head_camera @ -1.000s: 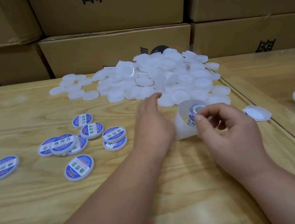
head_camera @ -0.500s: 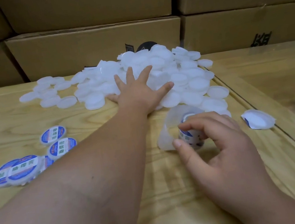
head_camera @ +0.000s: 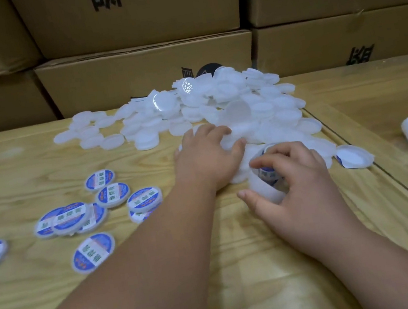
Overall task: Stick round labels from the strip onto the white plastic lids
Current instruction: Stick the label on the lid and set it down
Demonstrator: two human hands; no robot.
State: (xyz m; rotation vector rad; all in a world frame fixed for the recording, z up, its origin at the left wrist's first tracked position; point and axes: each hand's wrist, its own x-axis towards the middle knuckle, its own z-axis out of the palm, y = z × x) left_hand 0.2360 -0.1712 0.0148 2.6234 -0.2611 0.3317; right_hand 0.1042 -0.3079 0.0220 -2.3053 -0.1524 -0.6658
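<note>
Left hand [head_camera: 207,162] flat on lid pile [head_camera: 217,109]; right hand [head_camera: 295,187] pinches label strip [head_camera: 268,176]. Bare table [head_camera: 24,168] at left.

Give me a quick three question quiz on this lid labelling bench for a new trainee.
1. True or false: the labelled lids lie to the left of the left hand.
2. Which hand holds the label strip? A left, B right
3. Fill in: behind the pile of white lids stand cardboard ____.

Key: 1 true; 2 B, the right hand; 3 boxes.
</note>
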